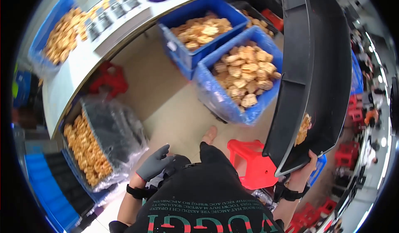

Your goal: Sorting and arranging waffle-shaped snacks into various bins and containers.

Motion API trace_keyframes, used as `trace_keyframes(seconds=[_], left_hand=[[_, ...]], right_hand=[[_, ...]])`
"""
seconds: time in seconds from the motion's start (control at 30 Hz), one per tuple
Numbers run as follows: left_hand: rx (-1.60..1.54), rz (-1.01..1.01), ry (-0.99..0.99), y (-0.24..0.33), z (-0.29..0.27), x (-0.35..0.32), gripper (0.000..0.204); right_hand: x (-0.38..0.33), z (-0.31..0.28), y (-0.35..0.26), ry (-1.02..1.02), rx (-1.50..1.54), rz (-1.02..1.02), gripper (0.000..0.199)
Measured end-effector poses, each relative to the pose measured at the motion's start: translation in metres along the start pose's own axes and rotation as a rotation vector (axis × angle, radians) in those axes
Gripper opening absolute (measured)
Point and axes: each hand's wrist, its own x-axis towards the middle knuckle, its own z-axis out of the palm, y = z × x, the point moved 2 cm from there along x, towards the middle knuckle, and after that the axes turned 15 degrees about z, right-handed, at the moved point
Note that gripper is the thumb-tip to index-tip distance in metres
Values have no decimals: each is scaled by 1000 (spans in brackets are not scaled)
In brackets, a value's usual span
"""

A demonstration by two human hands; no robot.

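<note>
My right hand (306, 170), bare and with a dark band at the wrist, grips the lower rim of a long black plastic bin (328, 62). The bin is tilted up on its side to my right, and a few golden-brown pieces (303, 130) lie inside near its lower end. My left hand (154, 165) wears a grey glove and is held in the air beside my body, fingers stretched out and holding nothing. Nearest to it is a crate (143, 147) lined with clear plastic, with golden-brown flat pieces (85, 150) in it.
Ahead stand a blue crate (230, 4) and a plastic-lined blue crate (212, 96), both heaped with similar pieces. A red stool (251, 166) sits by my legs. The white table (62, 81) at left carries another blue bin (37, 56). Another red stool (110, 81) is near the table.
</note>
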Motion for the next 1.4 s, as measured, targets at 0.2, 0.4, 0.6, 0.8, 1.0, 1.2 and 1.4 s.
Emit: trace_keyframes(seconds=[0.2,0.4,0.6,0.8,1.0,1.2,1.4], left_hand=[[-78,-12,-204,80,49,105,73],[394,144,-332,79,64,189,70],[337,229,-401,132,134,266,68],[463,232,-561,206,283,363,66],[252,380,-557,272,404,424,61],[211,391,-415,308,453,489,52],[121,459,-262,404,522,620,40]], right_hand=[[59,-64,-66,41,60,-129,31],[102,-104,-85,53,148,-95,38],[154,-126,-103,146,212,-47,22],[249,-128,-177,184,252,55,38],[358,-184,-269,120,204,110,34],[442,-168,-358,108,77,69,34],[532,-122,-455,45,15,131,32]])
